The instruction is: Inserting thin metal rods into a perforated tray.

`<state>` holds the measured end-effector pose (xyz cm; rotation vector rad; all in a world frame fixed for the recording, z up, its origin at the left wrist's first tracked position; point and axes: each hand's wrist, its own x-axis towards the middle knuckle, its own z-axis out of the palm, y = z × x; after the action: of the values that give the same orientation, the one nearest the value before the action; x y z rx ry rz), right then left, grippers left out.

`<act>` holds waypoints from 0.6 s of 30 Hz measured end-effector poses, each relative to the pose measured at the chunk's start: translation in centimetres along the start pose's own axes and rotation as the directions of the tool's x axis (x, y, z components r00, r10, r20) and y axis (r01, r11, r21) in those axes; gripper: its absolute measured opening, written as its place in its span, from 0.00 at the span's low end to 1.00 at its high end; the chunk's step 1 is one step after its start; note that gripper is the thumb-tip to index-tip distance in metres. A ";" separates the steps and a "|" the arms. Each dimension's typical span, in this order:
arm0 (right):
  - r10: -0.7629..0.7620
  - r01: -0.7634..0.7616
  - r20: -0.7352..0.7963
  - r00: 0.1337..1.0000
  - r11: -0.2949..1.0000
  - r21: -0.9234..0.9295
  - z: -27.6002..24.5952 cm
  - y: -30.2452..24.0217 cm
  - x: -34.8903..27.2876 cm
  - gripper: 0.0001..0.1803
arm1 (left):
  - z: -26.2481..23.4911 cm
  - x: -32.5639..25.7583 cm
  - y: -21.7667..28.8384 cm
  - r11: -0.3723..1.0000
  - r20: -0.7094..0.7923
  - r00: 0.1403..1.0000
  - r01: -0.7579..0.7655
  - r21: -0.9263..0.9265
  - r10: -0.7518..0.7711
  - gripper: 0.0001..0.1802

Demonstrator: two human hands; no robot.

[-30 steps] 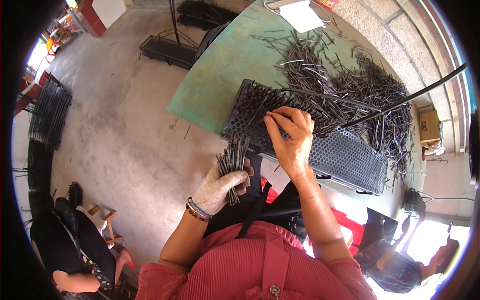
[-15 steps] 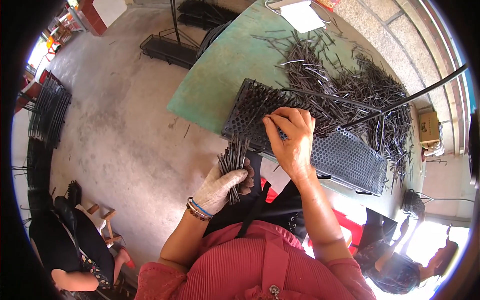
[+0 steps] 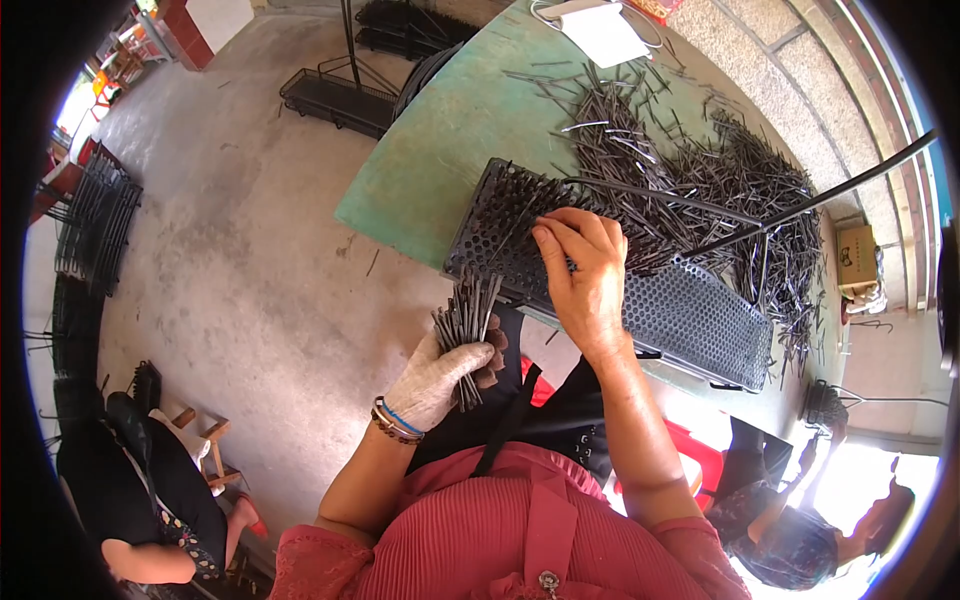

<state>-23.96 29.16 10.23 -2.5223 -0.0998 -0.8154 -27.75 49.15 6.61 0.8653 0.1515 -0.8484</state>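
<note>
My left hand, in a pale work glove with dark fingers, is closed around a bundle of thin dark metal rods, held low in front of the tray's near edge. My bare right hand is over a long black perforated tray, thumb and fingertips pinched together. Whatever is between those fingertips is too small to make out. Many rods stand upright in the holes across the tray's left and middle parts. On its right part, the holes show bare.
A green table carries the tray and a large heap of loose rods. A long black bar rises from the tray toward the right. Black racks stand on the floor. Other people sit at lower left and lower right.
My right hand has moved slightly up and to the right over the tray, its fingers still pinched. My left hand stays almost in place with the bundle of rods.
</note>
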 end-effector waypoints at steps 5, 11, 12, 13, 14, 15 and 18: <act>-0.034 0.032 -0.014 0.999 0.995 -0.096 0.2 0.2 0.0 0.09 | 0.4 0.0 0.1 0.999 -0.032 0.999 -0.007 -0.038 0.006 0.20; -0.074 0.075 0.018 0.997 0.989 -0.126 0.3 0.1 -0.3 0.12 | 0.7 0.0 0.6 0.997 -0.085 0.995 0.037 -0.074 -0.043 0.19; -0.135 0.137 0.030 0.990 0.984 -0.113 0.0 0.1 -0.3 0.14 | 0.6 -0.1 0.7 0.997 -0.088 0.995 0.036 -0.073 -0.043 0.19; -0.196 0.199 0.040 0.980 0.975 -0.099 -0.1 0.1 -0.2 0.16 | 0.3 -0.1 0.8 0.999 -0.106 0.994 0.030 -0.041 -0.034 0.18; -0.287 0.295 0.090 0.954 0.952 -0.083 -0.2 0.0 -0.1 0.18 | 0.1 -0.2 0.8 1.000 -0.124 0.992 0.023 -0.009 -0.024 0.18; -0.328 0.346 0.163 0.930 0.933 -0.099 -0.2 -0.2 0.0 0.18 | 0.0 -0.1 0.8 0.999 -0.155 0.987 0.027 -0.026 -0.031 0.17; -0.421 0.481 0.327 0.846 0.867 -0.130 0.6 -0.4 0.2 0.18 | -1.0 -0.2 1.1 0.998 -0.160 0.987 -0.029 -0.049 0.020 0.13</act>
<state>-23.56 29.73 10.08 -2.8494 -0.7780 -0.6404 -26.92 50.35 6.69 0.8857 0.3008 -0.7489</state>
